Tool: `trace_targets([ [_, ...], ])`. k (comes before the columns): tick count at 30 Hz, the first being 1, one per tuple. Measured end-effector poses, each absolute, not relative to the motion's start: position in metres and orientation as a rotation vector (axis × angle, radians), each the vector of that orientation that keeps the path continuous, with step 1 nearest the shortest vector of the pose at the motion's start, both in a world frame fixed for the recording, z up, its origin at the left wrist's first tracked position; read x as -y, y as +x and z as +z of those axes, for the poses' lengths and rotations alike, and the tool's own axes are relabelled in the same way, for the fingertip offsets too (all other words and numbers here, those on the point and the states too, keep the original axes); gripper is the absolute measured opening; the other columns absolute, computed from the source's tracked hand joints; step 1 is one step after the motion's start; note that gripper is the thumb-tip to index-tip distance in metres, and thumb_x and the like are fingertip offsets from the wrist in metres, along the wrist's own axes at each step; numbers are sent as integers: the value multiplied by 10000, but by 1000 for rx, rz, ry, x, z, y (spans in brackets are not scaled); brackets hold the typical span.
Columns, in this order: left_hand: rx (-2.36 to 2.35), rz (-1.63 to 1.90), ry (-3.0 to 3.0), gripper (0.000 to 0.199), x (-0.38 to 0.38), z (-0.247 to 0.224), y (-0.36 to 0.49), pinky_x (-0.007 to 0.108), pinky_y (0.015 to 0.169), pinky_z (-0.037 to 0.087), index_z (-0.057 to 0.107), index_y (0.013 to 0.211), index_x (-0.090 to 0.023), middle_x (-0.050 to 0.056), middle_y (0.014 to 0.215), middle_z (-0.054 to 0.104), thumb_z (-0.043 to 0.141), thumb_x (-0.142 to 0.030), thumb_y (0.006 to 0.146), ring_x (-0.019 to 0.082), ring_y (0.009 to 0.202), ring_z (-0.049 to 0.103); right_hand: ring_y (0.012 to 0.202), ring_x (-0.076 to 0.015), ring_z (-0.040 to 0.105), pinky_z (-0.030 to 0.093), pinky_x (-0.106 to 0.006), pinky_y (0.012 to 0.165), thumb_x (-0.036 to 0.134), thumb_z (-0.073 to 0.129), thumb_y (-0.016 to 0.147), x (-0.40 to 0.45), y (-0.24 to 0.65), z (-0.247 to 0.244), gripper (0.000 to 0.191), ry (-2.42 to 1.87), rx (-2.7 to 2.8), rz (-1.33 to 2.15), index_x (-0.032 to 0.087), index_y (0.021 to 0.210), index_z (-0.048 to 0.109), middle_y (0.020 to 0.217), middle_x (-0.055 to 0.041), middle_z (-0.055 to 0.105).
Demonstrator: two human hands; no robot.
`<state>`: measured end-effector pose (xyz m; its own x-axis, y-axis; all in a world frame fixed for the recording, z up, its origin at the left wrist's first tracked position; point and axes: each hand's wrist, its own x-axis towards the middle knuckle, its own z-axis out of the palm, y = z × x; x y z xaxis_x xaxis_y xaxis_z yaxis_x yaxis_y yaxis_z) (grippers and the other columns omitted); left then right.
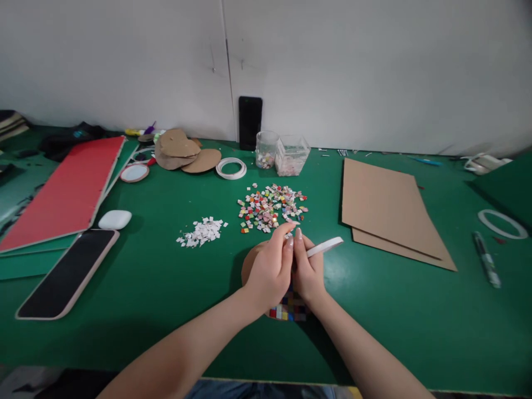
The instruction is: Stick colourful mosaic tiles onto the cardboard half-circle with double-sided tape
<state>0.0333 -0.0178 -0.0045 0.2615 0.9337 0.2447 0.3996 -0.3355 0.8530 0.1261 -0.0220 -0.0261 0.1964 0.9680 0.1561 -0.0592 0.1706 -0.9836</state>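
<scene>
My left hand (272, 263) and my right hand (308, 270) meet at the fingertips over a round cardboard piece (249, 263). Rows of coloured mosaic tiles (286, 311) cover its near part; the hands hide much of the rest. From my right hand a narrow white tape roll (326, 246) sticks out, seen nearly edge-on. My left fingers are pinched, and whatever they grip is too small to make out. Just beyond the fingertips lies a loose heap of coloured tiles (270, 208). Left of it is a pile of white paper bits (202, 231).
Cardboard sheets (382, 208) lie to the right, beside a marker (486, 260) and a white ring (502, 223). Clear containers (292, 156), tape rings (231, 168) and cardboard discs (178, 148) stand or lie behind. Leftward are a phone (68, 274), a white case (115, 219) and a red board (68, 191).
</scene>
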Motion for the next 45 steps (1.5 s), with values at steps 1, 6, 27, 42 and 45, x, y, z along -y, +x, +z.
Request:
trace_targets([
  [1, -1196, 1023, 1869, 322, 18, -4, 34, 308, 769, 491, 378, 1252, -212, 65, 1051, 632, 294, -239, 942, 184, 928, 610, 512, -97, 355, 298, -228, 467, 362, 404, 918, 22, 126, -26, 316, -1120, 1082, 987, 188, 666, 481, 569, 36, 403],
  [6, -1185, 1014, 1864, 329, 19, -5, 35, 301, 765, 489, 385, 1252, -216, 69, 1079, 619, 281, -221, 940, 161, 871, 610, 530, -104, 372, 313, -235, 485, 368, 396, 921, 24, 126, -28, 305, -1113, 1135, 964, 192, 690, 488, 587, 31, 421],
  [27, -1254, 972, 1903, 315, 19, -1, 26, 223, 506, 411, 402, 1224, -227, -15, 647, 576, 327, -209, 919, 134, 589, 573, 514, -108, 339, 287, -257, 501, 332, 354, 939, 27, 133, -29, 313, -1061, 1375, 894, 197, 669, 435, 573, 38, 384],
  [42, -1176, 1024, 1758, 363, 23, 0, 34, 315, 721, 490, 326, 1304, -224, 65, 969, 631, 275, -228, 945, 189, 899, 608, 531, -117, 404, 321, -251, 502, 357, 354, 938, 29, 125, -28, 316, -1108, 1248, 918, 196, 699, 484, 596, 22, 446],
  [45, -1182, 1011, 1784, 358, 22, 0, 32, 310, 706, 490, 340, 1288, -224, 55, 932, 639, 276, -205, 936, 181, 843, 620, 530, -120, 406, 322, -258, 515, 342, 362, 936, 29, 128, -29, 291, -1134, 1326, 904, 199, 717, 489, 600, 22, 452],
])
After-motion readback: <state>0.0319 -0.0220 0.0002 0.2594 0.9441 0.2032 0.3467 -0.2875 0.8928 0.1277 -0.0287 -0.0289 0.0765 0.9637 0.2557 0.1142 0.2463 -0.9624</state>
